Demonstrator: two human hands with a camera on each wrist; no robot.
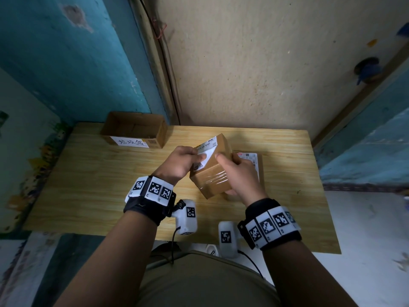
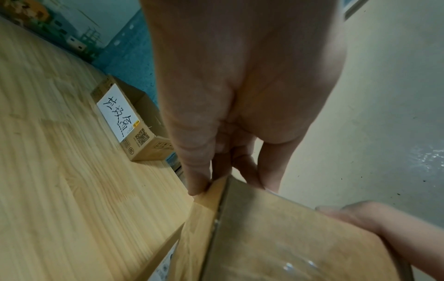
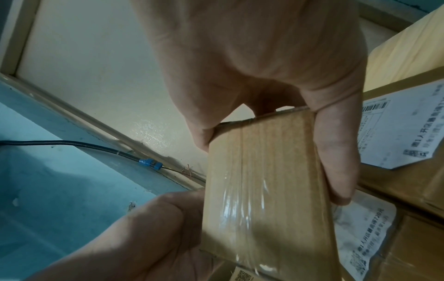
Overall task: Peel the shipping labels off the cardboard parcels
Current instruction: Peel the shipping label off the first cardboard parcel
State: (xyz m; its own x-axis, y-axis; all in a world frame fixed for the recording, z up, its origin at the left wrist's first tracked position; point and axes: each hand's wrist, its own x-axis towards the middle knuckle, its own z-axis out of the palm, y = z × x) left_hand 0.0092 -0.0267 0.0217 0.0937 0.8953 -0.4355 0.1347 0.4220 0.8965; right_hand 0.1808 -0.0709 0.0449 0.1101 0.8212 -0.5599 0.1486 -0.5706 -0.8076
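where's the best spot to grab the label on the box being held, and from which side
Pinch the shipping label at its lifted corner, coming in from the left side of the parcel, where the left hand already holds it. That corner has curled off the cardboard, white underside showing, while the right hand steadies the tilted box.
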